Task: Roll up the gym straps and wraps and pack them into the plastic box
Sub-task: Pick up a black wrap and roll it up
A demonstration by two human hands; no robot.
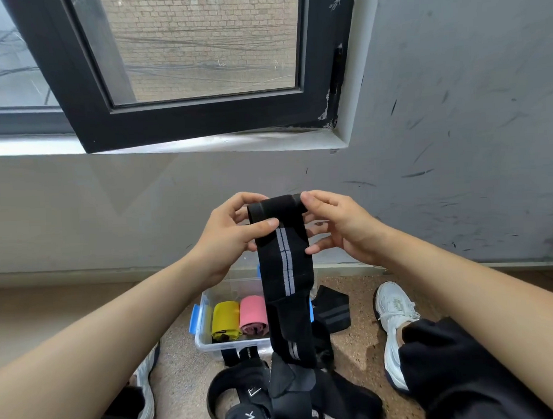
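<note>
I hold a black wrap with grey stripes (286,265) up in front of me; its top end is rolled into a small coil. My left hand (235,232) pinches the coil's left side, thumb across the front. My right hand (338,226) grips the right end, fingers behind the strip. The rest of the wrap hangs down over the clear plastic box (207,340) with blue latches on the floor. Inside the box lie a rolled yellow band (225,319) and a rolled pink band (253,313).
A pile of black straps (275,394) lies on the speckled floor in front of the box. Another black wrap (332,310) lies right of the box. My white shoe (393,327) is at the right. A grey wall and an open window stand ahead.
</note>
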